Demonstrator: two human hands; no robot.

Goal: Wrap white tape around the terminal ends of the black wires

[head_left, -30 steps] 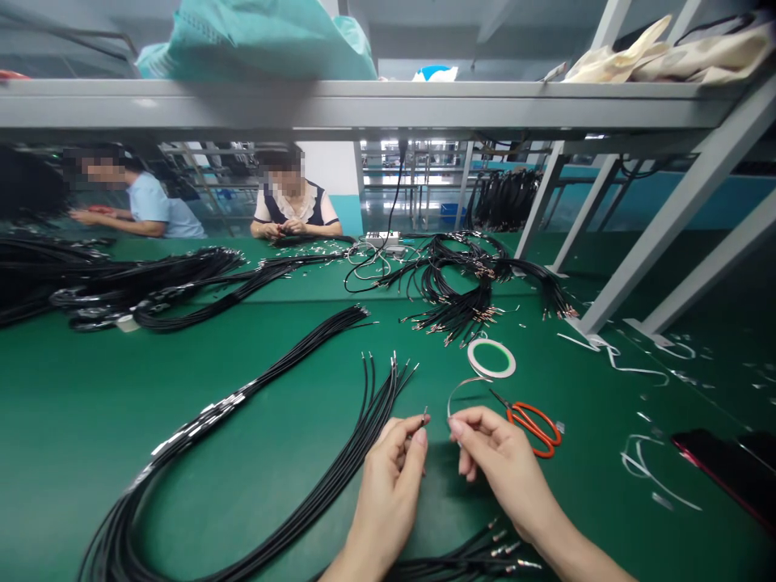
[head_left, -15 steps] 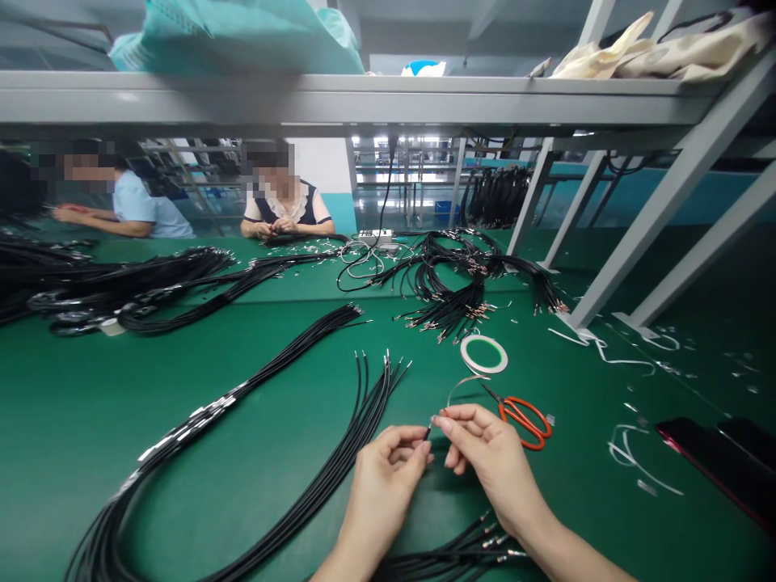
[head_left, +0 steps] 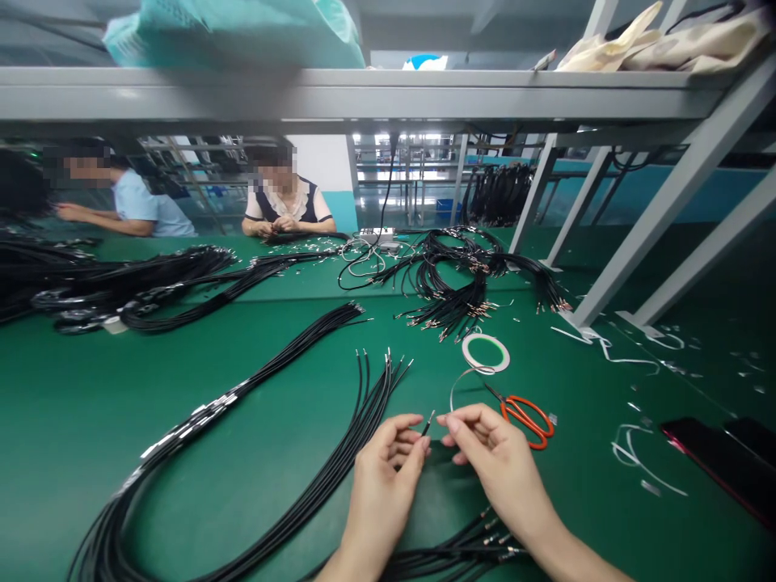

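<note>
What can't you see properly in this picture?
In the head view:
The wire tip between the left hand and right hand: too small to make out.
The seated person's hands: small and far away.
The teal bag: cut off by the top edge.
The dark flat object: cut off by the right edge.

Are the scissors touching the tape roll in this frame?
Apart: the head view shows a sliver of green mat between the blade tip of the scissors and the tape roll.
</note>
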